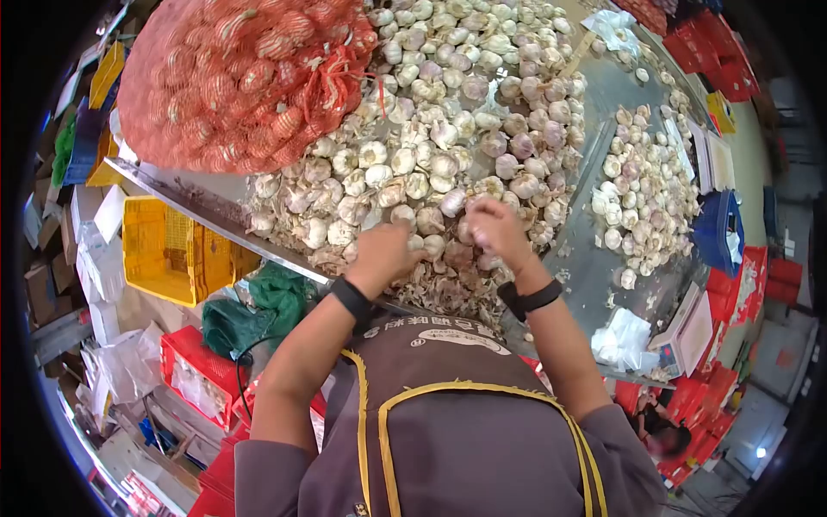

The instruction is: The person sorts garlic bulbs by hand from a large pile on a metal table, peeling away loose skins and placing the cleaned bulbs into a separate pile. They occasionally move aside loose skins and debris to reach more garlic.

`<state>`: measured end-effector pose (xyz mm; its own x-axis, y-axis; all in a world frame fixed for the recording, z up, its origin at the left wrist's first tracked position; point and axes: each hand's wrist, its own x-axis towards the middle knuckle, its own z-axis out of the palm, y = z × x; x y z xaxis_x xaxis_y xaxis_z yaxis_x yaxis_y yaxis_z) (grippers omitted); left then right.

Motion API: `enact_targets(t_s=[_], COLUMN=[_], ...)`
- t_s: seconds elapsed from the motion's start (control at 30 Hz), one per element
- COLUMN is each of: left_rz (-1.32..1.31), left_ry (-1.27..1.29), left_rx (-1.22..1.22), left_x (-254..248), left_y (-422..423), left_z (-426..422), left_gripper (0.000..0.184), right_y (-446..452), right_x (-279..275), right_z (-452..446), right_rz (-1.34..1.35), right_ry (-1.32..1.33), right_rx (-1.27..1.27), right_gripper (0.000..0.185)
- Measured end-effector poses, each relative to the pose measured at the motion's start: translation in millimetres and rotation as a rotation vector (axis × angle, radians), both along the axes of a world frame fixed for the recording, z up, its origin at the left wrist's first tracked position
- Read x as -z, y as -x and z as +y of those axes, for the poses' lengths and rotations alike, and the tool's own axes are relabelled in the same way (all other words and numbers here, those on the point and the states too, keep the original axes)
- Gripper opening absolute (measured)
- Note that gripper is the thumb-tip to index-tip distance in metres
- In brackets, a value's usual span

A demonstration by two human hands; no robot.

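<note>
Along the near edge of the grey metal tabletop, round white and purplish garlic bulbs lie heaped beside papery brown husks. The left hand curls its fingers down among them; the right hand has its fingers bunched. I can't tell whether either grip pinches a bulb. A careless sweep could roll bulbs off that crowded edge.

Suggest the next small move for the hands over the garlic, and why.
Probably bring the left hand's grip onto the garlic bulb beside its thumb and lift it away from the loose skins. That bulb sits close by, at the skins' edge, and the right hand is apart from it. Whether either grip already holds something is unclear.
</note>
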<state>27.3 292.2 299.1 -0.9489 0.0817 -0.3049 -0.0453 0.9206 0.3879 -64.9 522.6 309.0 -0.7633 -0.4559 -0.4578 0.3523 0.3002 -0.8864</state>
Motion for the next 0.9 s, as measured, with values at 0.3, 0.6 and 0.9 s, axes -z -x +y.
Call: enact_targets(t_s=[0.3,0.6,0.9], left_rz=[-0.113,-0.375,0.007], left_ry=[-0.523,-1.781,-1.428], left_rx=[-0.127,-0.425,-0.491], left_x=[-18,-66,-72], left_y=[5,-18,-2], left_z=[-44,-64,-24], left_gripper=[0.051,0.048,0.023], right_y=[32,45,22], right_x=[-7,-15,-30], right_z=[-63,-78,-16], right_rz=[0.843,0.585,-0.665], right_ry=[-0.927,-0.954,0.812], right_rx=[-0.648,-0.753,0.030], right_gripper=[0.037,0.057,0.055])
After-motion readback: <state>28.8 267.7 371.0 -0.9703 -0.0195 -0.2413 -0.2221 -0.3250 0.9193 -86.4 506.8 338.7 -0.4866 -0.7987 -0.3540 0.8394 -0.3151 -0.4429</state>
